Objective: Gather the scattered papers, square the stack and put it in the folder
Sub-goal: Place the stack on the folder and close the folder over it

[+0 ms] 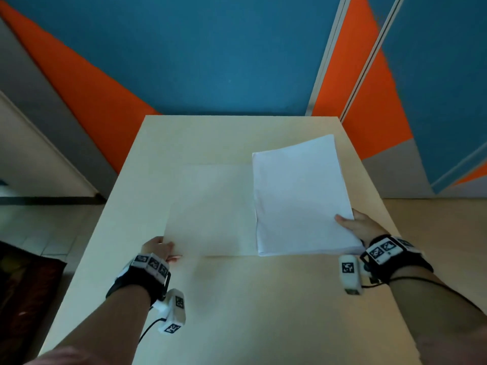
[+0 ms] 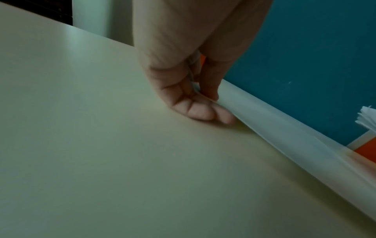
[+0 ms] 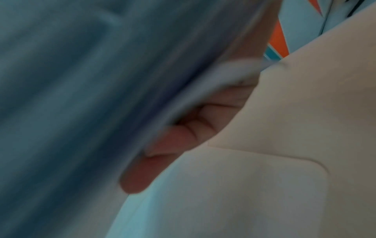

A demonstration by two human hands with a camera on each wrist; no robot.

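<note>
A thick stack of white papers (image 1: 297, 196) lies right of centre on the pale table (image 1: 237, 312). My right hand (image 1: 347, 223) grips its near right corner, thumb on top and fingers (image 3: 154, 154) underneath, so that corner is raised. Beneath it shows a cream folder sheet with a rounded corner (image 3: 264, 177). The folder's other leaf (image 1: 210, 209) lies flat to the left of the stack. My left hand (image 1: 168, 248) pinches that leaf's near left corner between thumb and fingers (image 2: 203, 111) and lifts its edge (image 2: 284, 133) slightly. In the left wrist view the stack's corner (image 2: 368, 119) shows at the far right.
The table's left edge (image 1: 87, 241) is close beside my left hand, and its right edge (image 1: 390, 225) beside my right. Bare tabletop lies between me and the folder. Blue and orange partition walls (image 1: 224, 61) stand behind the table's far edge. A dark object (image 1: 23, 293) lies on the floor at left.
</note>
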